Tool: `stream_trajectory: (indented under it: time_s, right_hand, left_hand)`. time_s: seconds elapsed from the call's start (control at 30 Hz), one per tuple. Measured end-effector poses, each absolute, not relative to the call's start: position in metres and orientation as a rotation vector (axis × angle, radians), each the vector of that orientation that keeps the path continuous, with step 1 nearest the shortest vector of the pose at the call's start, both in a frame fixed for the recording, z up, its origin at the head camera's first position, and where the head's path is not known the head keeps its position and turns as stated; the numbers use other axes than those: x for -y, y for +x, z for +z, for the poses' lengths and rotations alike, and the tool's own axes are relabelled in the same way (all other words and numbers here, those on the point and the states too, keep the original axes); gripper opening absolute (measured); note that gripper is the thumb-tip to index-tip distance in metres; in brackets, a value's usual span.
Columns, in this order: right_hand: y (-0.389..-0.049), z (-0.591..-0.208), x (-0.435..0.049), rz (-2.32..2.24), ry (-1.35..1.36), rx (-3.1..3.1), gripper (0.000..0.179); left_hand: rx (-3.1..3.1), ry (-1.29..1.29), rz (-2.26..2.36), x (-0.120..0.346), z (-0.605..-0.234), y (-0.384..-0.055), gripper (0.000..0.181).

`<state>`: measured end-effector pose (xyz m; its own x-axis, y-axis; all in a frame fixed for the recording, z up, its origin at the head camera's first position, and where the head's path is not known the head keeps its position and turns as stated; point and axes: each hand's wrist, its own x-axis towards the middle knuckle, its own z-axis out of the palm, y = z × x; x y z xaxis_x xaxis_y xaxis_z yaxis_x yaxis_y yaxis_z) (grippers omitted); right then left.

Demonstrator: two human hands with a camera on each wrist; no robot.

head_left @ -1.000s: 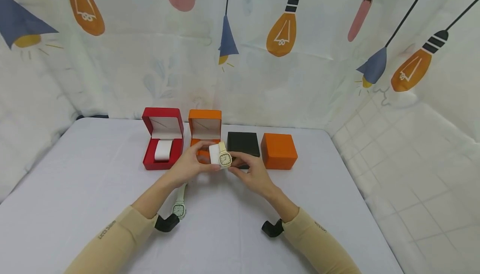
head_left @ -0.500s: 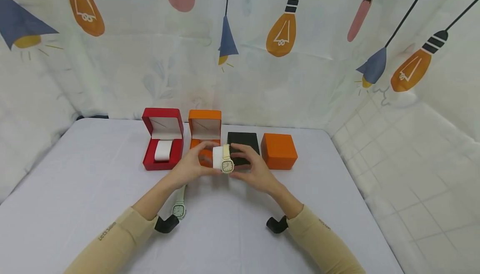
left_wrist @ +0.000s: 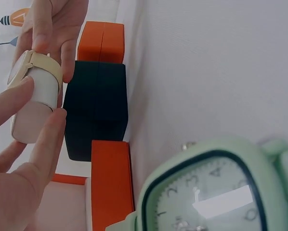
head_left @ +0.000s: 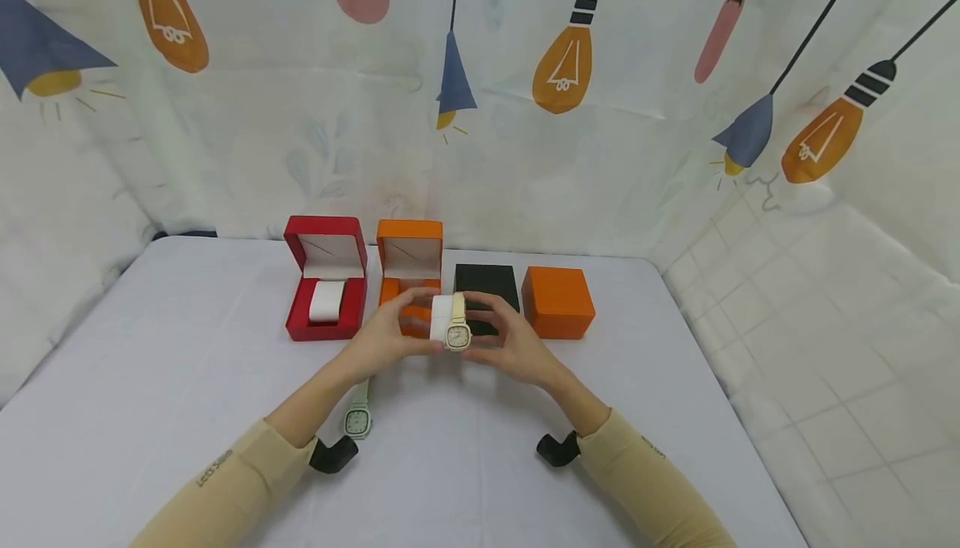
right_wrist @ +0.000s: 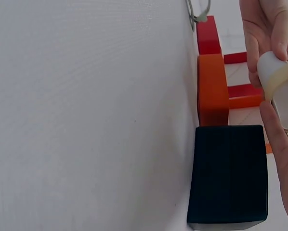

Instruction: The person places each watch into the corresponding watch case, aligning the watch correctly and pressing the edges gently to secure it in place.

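A cream watch [head_left: 458,333] is wrapped around a white watch pillow [head_left: 441,320], with its dial toward the head camera. My left hand [head_left: 390,330] pinches the pillow's left end between thumb and fingers. From the other side, my right hand [head_left: 519,346] holds the watch end, thumb below and fingers above. In the left wrist view, the cream strap [left_wrist: 46,63] circles one end of the pillow. A pale green watch [head_left: 357,420] lies on the table beside my left forearm, and its dial [left_wrist: 206,197] looms close in the left wrist view.
Behind my hands stand an open red watch box [head_left: 300,315] with a white pillow inside, an open orange box [head_left: 410,230], a closed dark green box [head_left: 487,278] and a closed orange box [head_left: 558,305]. A patterned curtain [head_left: 480,173] hangs behind the white table [head_left: 187,365].
Both hands have shifted a little rightward and nearer with the pillow and watch. The watch has turned from tilted to nearly straight. The right fingers have spread along its side.
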<state>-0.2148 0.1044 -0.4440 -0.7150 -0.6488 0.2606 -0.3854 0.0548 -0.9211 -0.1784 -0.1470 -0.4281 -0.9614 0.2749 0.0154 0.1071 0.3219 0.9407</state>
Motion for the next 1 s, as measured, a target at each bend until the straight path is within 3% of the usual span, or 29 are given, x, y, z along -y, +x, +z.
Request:
stream_trajectory:
  time_s: [1.0]
  right_hand:
    - [-0.2125,-0.4447,-0.1067,-1.709,-1.04,-2.041,0.079]
  left_hand:
    - [-2.357,0.558,1.756,0.1414,-0.4343,-0.1786,0.073]
